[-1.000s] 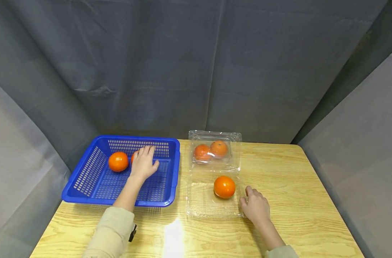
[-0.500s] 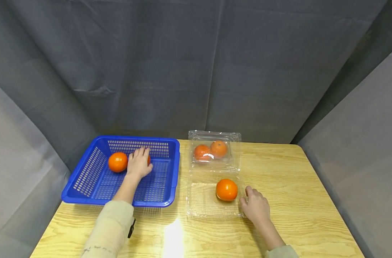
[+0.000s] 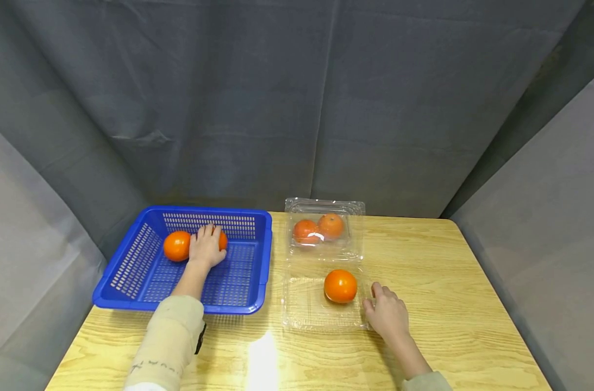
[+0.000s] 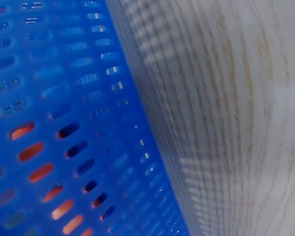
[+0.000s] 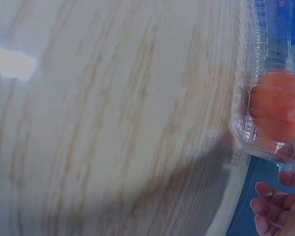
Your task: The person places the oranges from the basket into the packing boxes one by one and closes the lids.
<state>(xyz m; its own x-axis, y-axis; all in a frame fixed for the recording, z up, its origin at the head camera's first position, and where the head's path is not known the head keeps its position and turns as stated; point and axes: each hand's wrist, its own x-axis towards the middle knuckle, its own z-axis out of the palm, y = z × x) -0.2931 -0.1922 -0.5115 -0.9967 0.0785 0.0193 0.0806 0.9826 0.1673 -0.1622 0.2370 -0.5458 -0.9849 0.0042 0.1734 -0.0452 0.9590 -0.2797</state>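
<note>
In the head view my left hand [image 3: 206, 248] reaches into the blue plastic basket [image 3: 266, 260]. Its fingers and thumb curve over an orange [image 3: 223, 241], which is partly hidden under the hand. A second orange [image 3: 176, 246] lies just left of the fingers. My right hand [image 3: 387, 315] is at the right edge of a clear plastic clamshell box [image 3: 301, 312], the thumb touching the rim and the other fingers loosely bent. One orange [image 3: 340, 286] sits in the box's near half. Two more oranges, a left one [image 3: 305, 232] and a right one [image 3: 331, 226], show through the far half.
All of this stands on a wood-grain table [image 3: 443, 282]. Grey cloth [image 3: 238, 108] hangs close behind the table, with more cloth at both sides. The left wrist view is mostly filled by the basket's slotted wall [image 4: 78, 98].
My left hand has shifted left over the orange in the basket, with its fingers drawn in. The orange in the box's near half has rocked slightly right and back. My right hand stays put.
</note>
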